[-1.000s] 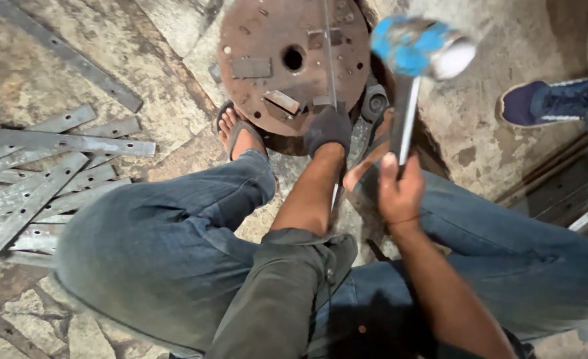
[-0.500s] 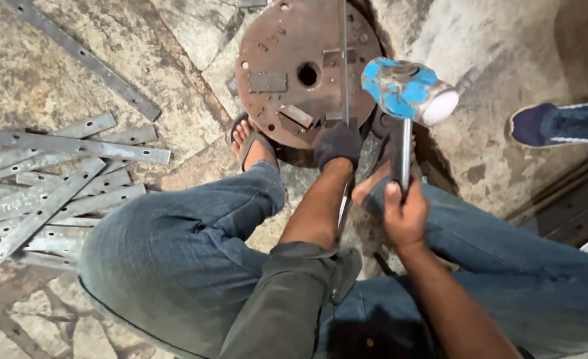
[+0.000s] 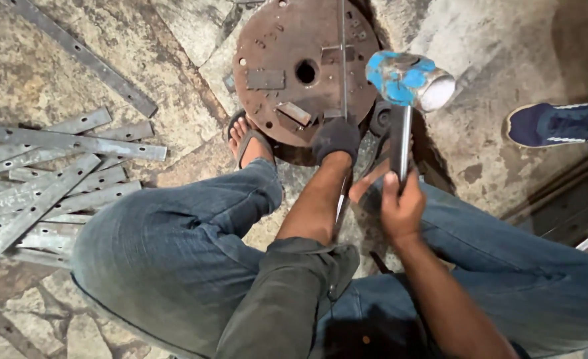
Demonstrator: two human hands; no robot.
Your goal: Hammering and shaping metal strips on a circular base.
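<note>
1. A thin metal rod [image 3: 342,60] lay across the rusty round plate [image 3: 287,40] on the stone floor, running from the plate's far edge down toward the person, so that the plate served as a hard bed beneath it.
2. The left hand [image 3: 336,137], in a dark glove, was closed on the near end of the rod at the plate's rim, seemingly to pin it flat and keep it from jumping.
3. The right hand [image 3: 400,206] was wrapped shut around the lower part of a hammer handle, holding the hammer [image 3: 410,80] with its blue-painted head raised above the plate's right edge; the low grip would give a longer swing.
4. A sandalled foot [image 3: 247,136] rested against the plate's near rim, probably bracing it, with the person's jeans-clad knees spread either side.
5. A heap of flat, punched metal strips [image 3: 48,179] lay well apart to the left, within reach.
6. Another person's blue shoe [image 3: 550,123] stood off to the right.
</note>
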